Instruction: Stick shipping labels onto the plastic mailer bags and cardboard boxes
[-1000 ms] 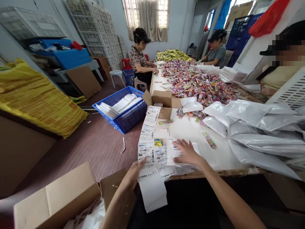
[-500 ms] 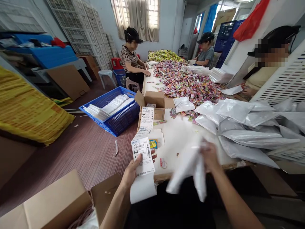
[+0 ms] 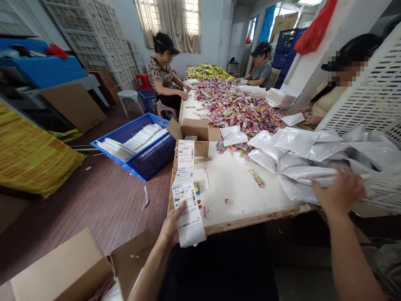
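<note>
My left hand [image 3: 171,225] is closed on a strip of printed shipping labels [image 3: 188,205], thumb on top and fingertips showing past the right edge. The strip runs back from the hand into an open cardboard box [image 3: 200,148] on the table, and its lower end curls under. On the right, my right hand [image 3: 341,192], blurred by motion, is at the front of a pile of stuffed white mailing bags [image 3: 297,173]. Its thumb and fingers look apart, nearest one bag; whether they touch it I cannot tell.
On the white table [image 3: 225,179] lie a thin candy packet [image 3: 257,178] and a large heap of colourful packets [image 3: 232,100]. A blue basket [image 3: 147,154] with white envelopes stands left. An open carton [image 3: 62,267] is at lower left. Several co-workers sit around the table.
My right hand has moved right from the table's front edge to the bag pile, and the white bag it held is gone from it. A candy packet now shows on the table.
</note>
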Demonstrator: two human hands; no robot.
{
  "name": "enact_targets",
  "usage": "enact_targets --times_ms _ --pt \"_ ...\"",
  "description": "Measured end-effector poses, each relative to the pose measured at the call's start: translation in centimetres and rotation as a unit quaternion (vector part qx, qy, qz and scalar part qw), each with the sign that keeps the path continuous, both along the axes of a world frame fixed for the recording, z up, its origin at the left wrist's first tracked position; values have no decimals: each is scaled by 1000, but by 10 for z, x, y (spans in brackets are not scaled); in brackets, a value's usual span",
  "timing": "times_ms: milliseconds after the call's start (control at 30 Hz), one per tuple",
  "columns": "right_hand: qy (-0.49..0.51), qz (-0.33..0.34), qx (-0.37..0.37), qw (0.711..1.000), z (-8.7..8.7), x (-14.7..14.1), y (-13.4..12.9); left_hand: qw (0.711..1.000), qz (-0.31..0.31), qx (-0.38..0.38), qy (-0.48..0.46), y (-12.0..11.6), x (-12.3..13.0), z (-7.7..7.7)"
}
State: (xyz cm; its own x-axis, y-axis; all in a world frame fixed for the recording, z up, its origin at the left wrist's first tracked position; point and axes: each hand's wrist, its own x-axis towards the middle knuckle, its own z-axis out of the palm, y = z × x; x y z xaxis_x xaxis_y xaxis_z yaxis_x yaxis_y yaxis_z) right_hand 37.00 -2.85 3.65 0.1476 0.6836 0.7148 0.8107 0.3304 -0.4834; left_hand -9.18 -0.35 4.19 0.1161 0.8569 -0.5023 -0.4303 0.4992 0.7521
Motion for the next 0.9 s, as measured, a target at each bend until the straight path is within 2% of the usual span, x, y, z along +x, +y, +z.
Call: enact_targets --times_ms 100,133,167,233,300,367,433,500,600,667,767,833,900 --pt "-18 -211 16 977 -20 27 7 1000 19 3 13 -5 -12 3" --pt "-29 -253 15 967 -23 26 7 999 25 3 19 -7 -17 3" --pt "-39 -262 16 964 -24 19 5 999 32 3 25 -9 -22 3" --pt "-51 -186 32 981 -19 -15 -2 998 52 7 36 -12 -31 4" --pt "-49 -75 59 994 -11 -66 -11 996 75 14 44 -14 -37 7" --pt "-8 28 77 997 -6 -120 -16 993 100 26 52 -15 -40 13" --pt "53 90 105 989 -6 -163 -15 991 119 38 54 -16 -42 23" --pt "94 130 137 977 -9 -191 -12 988 132 51 53 -17 -45 35" --pt "90 163 145 972 -5 -205 -11 985 152 65 58 -18 -52 50" --pt "50 156 89 982 8 -206 -14 983 160 67 66 -20 -56 56" --pt "24 109 -79 991 29 -217 -9 983 154 65 69 -22 -58 58" --pt "68 107 -192 973 32 -239 7 984 147 69 71 -24 -55 58" --pt "168 165 -302 924 23 -268 28 985 141 70 77 -26 -50 58"
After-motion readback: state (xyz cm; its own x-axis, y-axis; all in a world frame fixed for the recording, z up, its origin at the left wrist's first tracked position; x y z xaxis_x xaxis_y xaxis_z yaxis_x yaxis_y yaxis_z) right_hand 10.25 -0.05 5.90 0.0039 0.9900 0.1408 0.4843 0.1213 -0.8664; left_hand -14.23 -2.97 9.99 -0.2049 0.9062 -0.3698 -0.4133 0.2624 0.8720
